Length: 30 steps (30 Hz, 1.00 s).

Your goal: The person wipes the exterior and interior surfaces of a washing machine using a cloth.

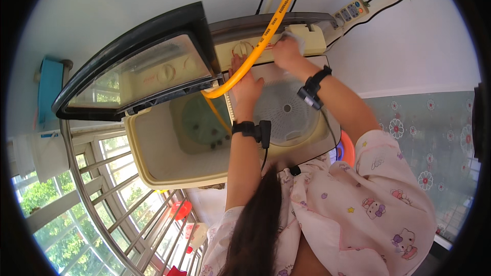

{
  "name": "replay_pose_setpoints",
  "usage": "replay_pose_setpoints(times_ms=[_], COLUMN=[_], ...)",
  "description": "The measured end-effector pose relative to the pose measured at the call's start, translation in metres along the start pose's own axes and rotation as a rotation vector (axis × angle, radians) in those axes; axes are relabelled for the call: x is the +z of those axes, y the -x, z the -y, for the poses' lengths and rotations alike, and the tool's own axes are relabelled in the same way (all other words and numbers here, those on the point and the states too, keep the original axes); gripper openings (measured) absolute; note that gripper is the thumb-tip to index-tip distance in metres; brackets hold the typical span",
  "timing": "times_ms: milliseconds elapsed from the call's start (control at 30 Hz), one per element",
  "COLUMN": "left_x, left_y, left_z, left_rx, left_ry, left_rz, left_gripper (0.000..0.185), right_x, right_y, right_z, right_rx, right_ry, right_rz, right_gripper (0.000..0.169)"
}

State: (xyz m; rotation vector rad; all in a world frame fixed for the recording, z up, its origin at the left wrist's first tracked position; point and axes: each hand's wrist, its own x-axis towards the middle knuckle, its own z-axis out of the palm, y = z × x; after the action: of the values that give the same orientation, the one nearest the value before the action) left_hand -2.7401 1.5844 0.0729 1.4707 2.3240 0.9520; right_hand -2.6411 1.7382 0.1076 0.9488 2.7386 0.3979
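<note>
A twin-tub washing machine stands before me, its cream control panel (262,50) along the back. My left hand (245,84) lies with its fingertips at a round timer knob (242,48), thumb spread, partly behind a yellow hose (268,32). My right hand (287,53) is closed around a crumpled whitish cloth or wipe (298,42) against the panel's right part. Below my hands is the spin side's translucent lid (303,122), lying down. On the left, the wash tub (153,142) is uncovered, with greenish water and several dark spots at its bottom.
The dark-framed washer lid (142,76) stands raised at left. The yellow hose runs from a wall tap into the tub. A power strip (351,11) hangs on the wall at right. Barred windows (115,199) fill the left. A red basin (347,145) sits beside the machine.
</note>
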Motion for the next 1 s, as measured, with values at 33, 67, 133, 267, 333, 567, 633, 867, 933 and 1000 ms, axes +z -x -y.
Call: replay_pose_setpoints(times_ms=[33, 67, 133, 267, 333, 567, 633, 867, 933, 1000], left_x=[0.001, 0.002, 0.002, 0.006, 0.005, -0.002, 0.003, 0.004, -0.005, -0.002], left_y=[0.001, 0.004, 0.003, 0.002, 0.0, -0.001, -0.001, -0.004, -0.005, -0.004], left_z=[0.003, 0.005, 0.009, 0.008, 0.005, 0.007, 0.014, 0.018, -0.005, -0.017], left_rx=[0.01, 0.004, 0.014, 0.043, 0.046, 0.067, 0.043, -0.086, -0.224, -0.204], left_ry=[0.0, -0.007, -0.022, -0.046, -0.027, 0.086, 0.049, -0.042, -0.097, -0.107], left_rz=[-0.015, -0.01, -0.008, -0.025, -0.004, 0.065, 0.071, 0.113, 0.167, 0.101], left_gripper=[0.091, 0.091, 0.092, 0.094, 0.096, 0.102, 0.103, 0.102, 0.101, 0.099], right_x=[-0.004, -0.009, -0.008, 0.011, 0.01, -0.002, 0.007, 0.005, 0.005, 0.007], right_y=[0.01, 0.022, 0.037, 0.036, 0.018, 0.055, 0.058, 0.118, 0.121, 0.099], right_z=[0.008, 0.015, 0.017, 0.011, 0.006, 0.034, 0.017, -0.052, -0.061, -0.061], right_rx=[-0.039, -0.078, -0.106, -0.081, -0.016, -0.05, 0.018, 0.171, 0.19, 0.166], right_ry=[-0.017, -0.035, -0.02, -0.02, -0.179, -0.081, -0.114, -0.287, -0.345, -0.439], right_rz=[0.012, 0.024, -0.073, -0.349, -0.461, -0.375, -0.324, -0.446, -0.506, -0.506], right_gripper=[0.015, 0.017, 0.018, 0.018, 0.023, 0.024, 0.021, 0.036, 0.042, 0.05])
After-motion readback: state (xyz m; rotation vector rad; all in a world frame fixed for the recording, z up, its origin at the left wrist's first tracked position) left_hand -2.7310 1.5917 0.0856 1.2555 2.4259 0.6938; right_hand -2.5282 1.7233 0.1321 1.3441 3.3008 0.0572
